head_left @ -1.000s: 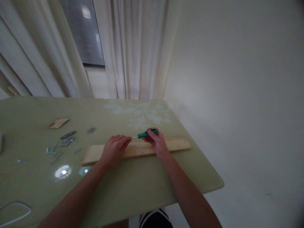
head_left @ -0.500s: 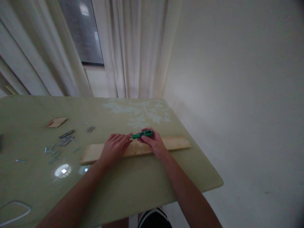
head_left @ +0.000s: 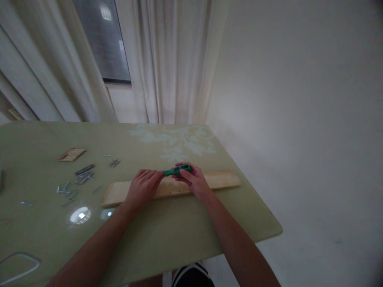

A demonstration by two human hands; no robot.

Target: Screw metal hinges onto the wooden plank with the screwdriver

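A long pale wooden board (head_left: 221, 180) lies flat across the green table (head_left: 167, 231). My right hand (head_left: 194, 181) is closed round a green-handled screwdriver (head_left: 177, 170), held sideways over the board's far edge with its shaft pointing left. My left hand (head_left: 143, 188) rests on the board just left of it, fingers curled and pinched together at the screwdriver's tip. What the left fingertips hold there is hidden.
Several loose screws and metal fittings (head_left: 78, 180) lie scattered on the table's left part, with a small wooden piece (head_left: 71, 154) behind them. A white cable loop (head_left: 18, 266) sits at the near left edge. Curtains (head_left: 167, 59) hang behind the table; its right edge drops to the floor.
My right hand has slid the screwdriver leftward, so the metal shaft seen a second ago is now covered by my left fingers. The left hand and board have stayed in place.
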